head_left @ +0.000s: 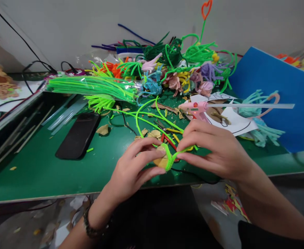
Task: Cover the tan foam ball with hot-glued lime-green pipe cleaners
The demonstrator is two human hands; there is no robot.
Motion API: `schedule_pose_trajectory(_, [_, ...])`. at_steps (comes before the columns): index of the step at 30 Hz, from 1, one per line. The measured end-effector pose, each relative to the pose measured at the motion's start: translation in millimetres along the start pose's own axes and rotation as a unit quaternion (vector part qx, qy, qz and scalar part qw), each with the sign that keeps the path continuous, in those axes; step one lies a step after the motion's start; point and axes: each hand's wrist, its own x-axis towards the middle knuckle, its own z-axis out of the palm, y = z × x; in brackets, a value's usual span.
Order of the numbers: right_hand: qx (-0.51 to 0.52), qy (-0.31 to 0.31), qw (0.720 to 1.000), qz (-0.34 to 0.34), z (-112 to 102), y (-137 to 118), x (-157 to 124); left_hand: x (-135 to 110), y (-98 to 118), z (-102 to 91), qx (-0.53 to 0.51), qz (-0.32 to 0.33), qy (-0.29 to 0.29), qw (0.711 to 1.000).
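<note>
Near the table's front edge, my left hand (139, 162) grips a small tan round piece (160, 162) between thumb and fingers. Bright green pipe cleaner (169, 159) is wrapped along the right edge of that piece. My right hand (206, 145) pinches the pipe cleaner's free length just to the right, holding it away from the tan piece. Behind my hands lie pliers with red handles (169, 139) and a yellow-handled tool (174, 131), partly hidden. A pink glue gun (197, 108) with a clear glue stick rests beyond my right hand.
A black phone (78, 136) lies at left beside clear glue sticks (68, 116). Bagged green pipe cleaners (92, 85) and a heap of coloured ones (178, 74) line the back. A blue board (273, 100) leans at right. Tan scraps (102, 130) litter the green table (38, 176).
</note>
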Motion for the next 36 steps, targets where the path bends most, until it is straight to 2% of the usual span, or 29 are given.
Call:
schedule_pose_trajectory(8, [0.027, -0.031, 0.999, 0.021, 0, 6, 6, 1, -5, 1.2, 0.004, 0.013, -0.008, 1.0])
schedule_pose_trajectory(15, [0.078, -0.044, 0.991, 0.096, 4, 13, 9, -1, -12, -1.3, 0.039, 0.025, -0.034, 0.998])
schedule_pose_trajectory(18, [0.092, -0.043, 0.989, 0.112, 7, 18, 11, 1, -13, -0.8, 0.069, 0.032, -0.028, 0.997])
schedule_pose_trajectory(21, [0.113, -0.044, 0.987, 0.109, 11, 23, 12, 3, -13, 0.8, 0.057, 0.007, -0.021, 0.998])
schedule_pose_trajectory(28, [0.124, -0.047, 0.982, 0.135, 19, 31, 11, -1, -12, 4.8, -0.009, -0.107, -0.021, 0.994])
schedule_pose_trajectory(32, [0.136, -0.048, 0.976, 0.163, 22, 31, 9, -1, -14, 6.7, -0.026, -0.134, -0.046, 0.99])
schedule_pose_trajectory(36, [0.149, -0.053, 0.97, 0.188, 25, 30, 8, 2, -14, 6.7, -0.031, -0.133, -0.041, 0.99])
